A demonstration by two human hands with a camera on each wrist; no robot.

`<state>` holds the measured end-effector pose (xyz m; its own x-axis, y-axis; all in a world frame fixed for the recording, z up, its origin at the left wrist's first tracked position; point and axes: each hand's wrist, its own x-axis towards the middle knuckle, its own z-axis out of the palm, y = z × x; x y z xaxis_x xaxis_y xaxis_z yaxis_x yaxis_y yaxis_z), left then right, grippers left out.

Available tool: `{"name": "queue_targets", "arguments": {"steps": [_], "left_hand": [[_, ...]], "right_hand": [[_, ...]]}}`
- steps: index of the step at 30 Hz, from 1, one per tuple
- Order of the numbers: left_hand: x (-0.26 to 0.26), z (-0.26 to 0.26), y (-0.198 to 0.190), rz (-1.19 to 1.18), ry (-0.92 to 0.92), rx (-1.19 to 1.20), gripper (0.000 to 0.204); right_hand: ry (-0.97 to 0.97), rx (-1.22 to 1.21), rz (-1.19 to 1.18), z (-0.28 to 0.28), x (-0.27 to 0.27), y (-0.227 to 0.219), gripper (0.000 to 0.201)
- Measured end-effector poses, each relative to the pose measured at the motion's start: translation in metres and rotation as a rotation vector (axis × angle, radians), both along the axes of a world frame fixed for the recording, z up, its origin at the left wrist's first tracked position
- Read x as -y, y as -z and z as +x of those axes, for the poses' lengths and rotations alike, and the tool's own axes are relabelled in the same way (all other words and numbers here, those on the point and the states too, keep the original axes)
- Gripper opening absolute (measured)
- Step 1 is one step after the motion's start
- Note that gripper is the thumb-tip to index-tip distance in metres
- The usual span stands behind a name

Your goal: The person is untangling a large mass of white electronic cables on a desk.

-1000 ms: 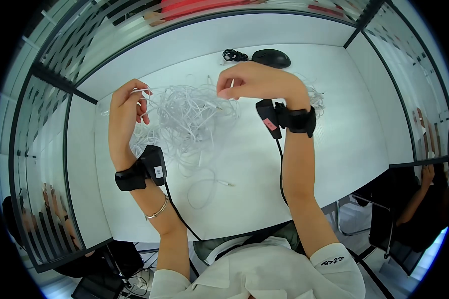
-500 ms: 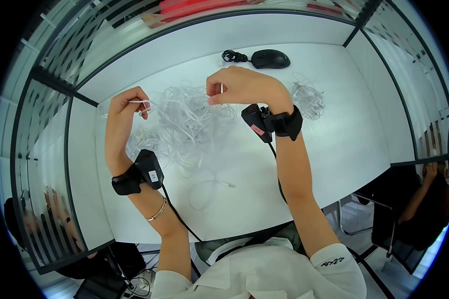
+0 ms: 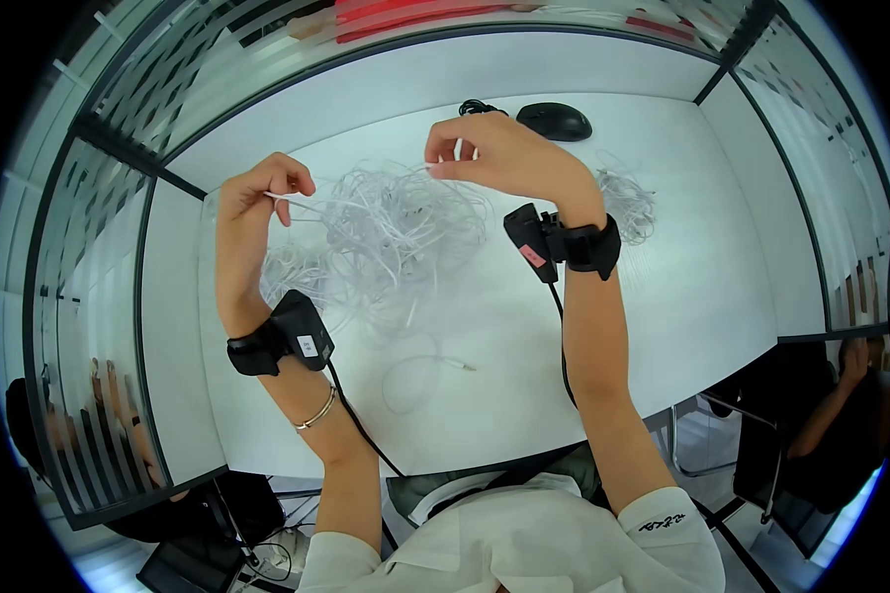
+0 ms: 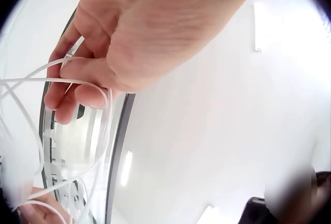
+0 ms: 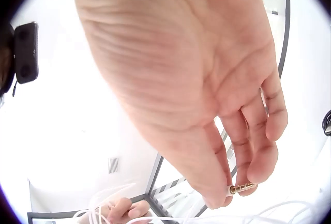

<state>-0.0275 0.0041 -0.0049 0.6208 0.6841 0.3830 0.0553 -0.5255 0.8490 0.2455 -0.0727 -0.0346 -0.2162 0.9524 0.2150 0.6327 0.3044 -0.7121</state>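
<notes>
A big tangle of thin white cables (image 3: 391, 222) lies on the white table between both hands. At its left edge my left hand (image 3: 257, 193) is raised, gripping white cable strands. These strands (image 4: 57, 81) pass between its thumb and fingers in the left wrist view. Above the back right of the tangle, my right hand (image 3: 514, 158) pinches a white audio cable by its end. The gold-coloured jack plug (image 5: 241, 188) sticks out between thumb and fingertips in the right wrist view.
A smaller bundle of white cables (image 3: 630, 208) lies right of my right wrist. At the back is a black mouse (image 3: 554, 122) with its cord coiled (image 3: 482, 107). One loose cable end (image 3: 455, 365) curves toward the front. Low partition walls (image 3: 445, 64) enclose the table.
My right hand moved left, away from the mouse, then rose slightly toward the back. The left fingers shifted their grip on the cable. The whole head view has shifted a little.
</notes>
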Motion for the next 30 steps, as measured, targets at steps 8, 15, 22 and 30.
{"name": "queue_targets", "arguments": {"steps": [8,15,22,30], "left_hand": [[0.004,-0.015,-0.007,0.013,-0.042,-0.017,0.015],[0.003,-0.017,-0.005,0.008,-0.105,0.275,0.013],[0.006,-0.015,-0.007,-0.105,0.136,0.009,0.014],[0.022,0.007,-0.013,-0.346,0.281,-0.448,0.031]], "right_hand": [[0.241,-0.018,0.043,0.030,0.018,-0.015,0.018],[0.464,-0.138,0.355,0.047,0.017,-0.014,0.018],[0.548,-0.294,0.527,0.042,0.018,-0.025,0.017],[0.293,-0.135,0.140,0.038,0.025,-0.025,0.018]]}}
